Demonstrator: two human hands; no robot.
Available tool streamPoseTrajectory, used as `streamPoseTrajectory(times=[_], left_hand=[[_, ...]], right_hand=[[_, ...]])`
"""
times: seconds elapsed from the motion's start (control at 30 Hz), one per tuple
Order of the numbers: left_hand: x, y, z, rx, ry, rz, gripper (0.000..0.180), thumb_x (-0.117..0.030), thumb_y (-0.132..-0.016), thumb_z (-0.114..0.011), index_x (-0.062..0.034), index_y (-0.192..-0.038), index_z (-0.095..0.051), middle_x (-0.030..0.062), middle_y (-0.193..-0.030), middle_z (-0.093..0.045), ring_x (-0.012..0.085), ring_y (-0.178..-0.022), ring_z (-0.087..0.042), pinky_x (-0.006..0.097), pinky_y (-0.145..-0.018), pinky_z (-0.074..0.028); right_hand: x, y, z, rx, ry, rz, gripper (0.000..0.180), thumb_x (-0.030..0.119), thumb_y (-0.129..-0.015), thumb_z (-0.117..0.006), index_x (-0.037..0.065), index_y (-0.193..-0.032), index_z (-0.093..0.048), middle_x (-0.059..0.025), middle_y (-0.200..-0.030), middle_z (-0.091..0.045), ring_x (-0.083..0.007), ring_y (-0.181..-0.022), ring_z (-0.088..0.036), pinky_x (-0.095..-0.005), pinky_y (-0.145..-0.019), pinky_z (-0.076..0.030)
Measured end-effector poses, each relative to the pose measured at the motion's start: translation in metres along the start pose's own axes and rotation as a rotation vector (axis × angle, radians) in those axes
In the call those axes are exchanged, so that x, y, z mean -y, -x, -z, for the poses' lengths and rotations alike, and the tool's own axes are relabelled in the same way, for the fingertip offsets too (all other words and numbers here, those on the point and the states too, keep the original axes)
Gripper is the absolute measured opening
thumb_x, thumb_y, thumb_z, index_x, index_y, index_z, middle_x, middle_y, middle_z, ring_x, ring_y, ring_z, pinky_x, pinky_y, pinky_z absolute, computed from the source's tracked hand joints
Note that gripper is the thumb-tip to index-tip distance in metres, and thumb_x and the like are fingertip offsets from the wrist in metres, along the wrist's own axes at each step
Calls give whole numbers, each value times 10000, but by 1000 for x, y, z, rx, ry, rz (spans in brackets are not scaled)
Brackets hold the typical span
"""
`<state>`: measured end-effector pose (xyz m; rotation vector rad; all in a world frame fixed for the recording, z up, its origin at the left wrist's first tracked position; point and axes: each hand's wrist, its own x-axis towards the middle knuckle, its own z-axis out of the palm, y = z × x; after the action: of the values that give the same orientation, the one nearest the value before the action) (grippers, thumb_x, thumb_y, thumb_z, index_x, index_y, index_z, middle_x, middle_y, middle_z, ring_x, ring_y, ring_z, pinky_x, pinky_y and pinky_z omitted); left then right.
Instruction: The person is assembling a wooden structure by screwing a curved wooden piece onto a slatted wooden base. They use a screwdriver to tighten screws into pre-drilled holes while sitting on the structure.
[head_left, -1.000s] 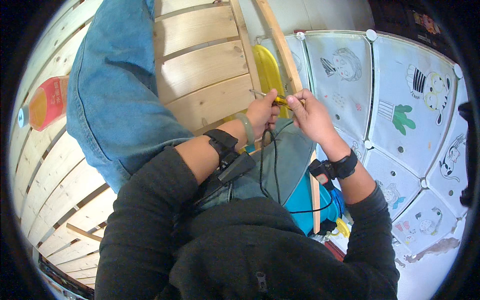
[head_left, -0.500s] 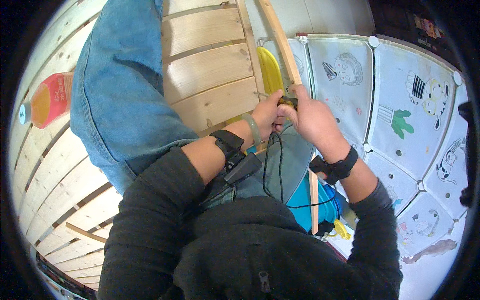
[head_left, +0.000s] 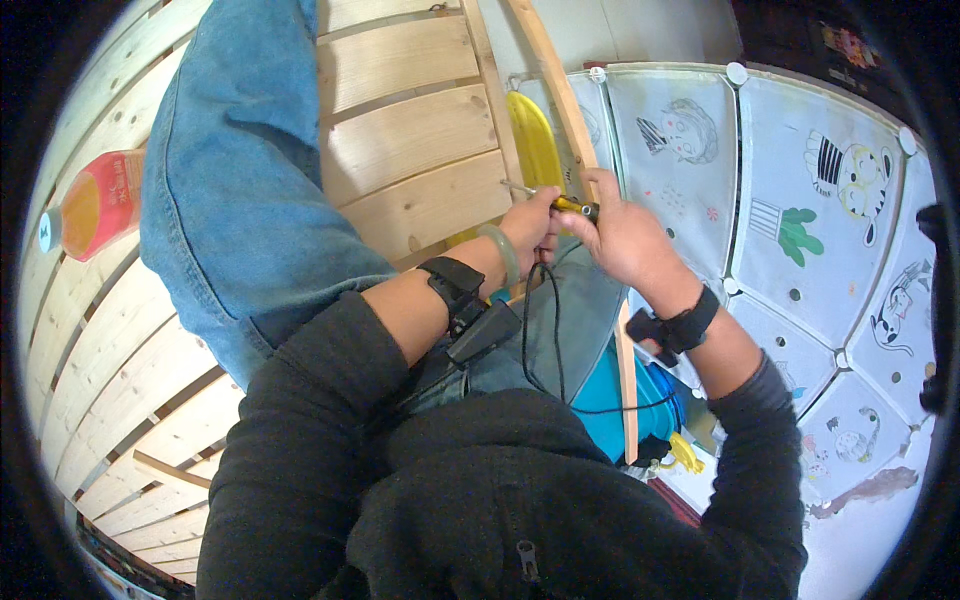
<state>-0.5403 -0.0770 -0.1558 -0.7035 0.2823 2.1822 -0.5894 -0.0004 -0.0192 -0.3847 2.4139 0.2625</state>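
Note:
A screwdriver (head_left: 574, 207) with a yellow and black handle lies across between my hands, its thin shaft pointing left over a slatted pale wood panel (head_left: 415, 135). My left hand (head_left: 528, 228) is closed around the shaft end of its handle. At the handle's butt, my right hand (head_left: 636, 240) grips with thumb and fingers. A long narrow wooden strip (head_left: 556, 75) runs from the top down behind my right hand and appears again below it. Whether the right fingers also touch this strip is hidden. The screwdriver's tip is close to the panel's edge; contact cannot be made out.
A bottle of orange-red drink (head_left: 100, 205) lies on the slats at left, beside my jeans-clad leg (head_left: 245, 180). White cabinet panels with drawings (head_left: 790, 190) stand at right. A yellow object (head_left: 535, 140) is behind the strip. A black cord (head_left: 555, 330) loops below my hands, near a blue container (head_left: 610, 405).
The screwdriver has turned slightly, and more of its yellow handle and shaft shows between my hands. My right hand's fingers have shifted on the butt. The view has moved a little.

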Motion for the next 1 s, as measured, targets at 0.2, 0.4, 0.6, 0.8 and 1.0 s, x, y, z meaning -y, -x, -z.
streamPoseTrajectory(times=[0.2, 0.4, 0.6, 0.8, 1.0], left_hand=[[-1, 1, 4, 13, 3, 16, 360, -485, -895, -442, -186, -696, -432, -66, -545, -303, 103, -470, -272, 293, -474, -253], [-9, 9, -1, -25, -198, -52, 379, -499, -907, -435, -160, -752, -508, -43, -553, -320, 115, -477, -288, 292, -471, -264], [-6, -2, 6, 3, 16, 32, 388, -501, -896, -420, -183, -709, -539, -42, -545, -416, 115, -462, -363, 274, -460, -270], [-8, 4, 10, -68, -173, 35, 467, -577, -901, -414, -184, -651, -457, -56, -525, -329, 98, -457, -236, 284, -466, -203], [-7, 10, -1, -42, -179, 31, 384, -459, -932, -404, -206, -644, -409, -57, -523, -297, 106, -453, -243, 280, -457, -213]], right_hand=[[10, -3, -19, -234, -10, 194, 263, 229, -844, -560, 37, -1022, -542, -171, -900, -587, -355, -862, -578, -443, -748, -457], [8, 2, 1, -286, 172, 710, 176, 164, -829, -514, 71, -969, -568, -110, -957, -606, -306, -875, -568, -403, -793, -470], [29, 2, -14, -168, -57, -34, 288, 284, -882, -539, 65, -1067, -513, -198, -831, -639, -393, -800, -620, -501, -695, -480], [9, 1, -14, -238, 81, 392, 265, 194, -864, -538, 67, -1096, -517, -156, -889, -589, -359, -863, -577, -435, -768, -462], [-10, 5, -4, -151, 343, 592, 274, 170, -877, -471, 109, -1133, -548, -135, -942, -561, -321, -936, -565, -409, -795, -458]])
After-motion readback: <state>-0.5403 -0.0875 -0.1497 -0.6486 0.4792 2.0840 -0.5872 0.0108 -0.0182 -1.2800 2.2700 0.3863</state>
